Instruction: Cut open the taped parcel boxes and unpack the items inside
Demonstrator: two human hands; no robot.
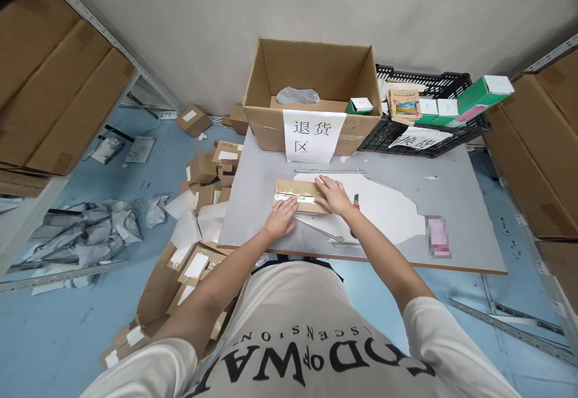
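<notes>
Both hands' fingers (326, 188) spread flat on taped carton (298, 195).

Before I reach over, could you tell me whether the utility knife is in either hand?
No, the utility knife lies on the table beside the right hand, which rests flat on the taped package.

parcel (298, 195) on table (460, 205) | carton (311, 79) behind | crate (424, 133) right of carton

My grey table (460, 211), taped flat parcel (298, 195) under my hands, torn white paper (383, 208), open carton (311, 94), black crate (424, 130), red-handled cutter (356, 201).
</notes>
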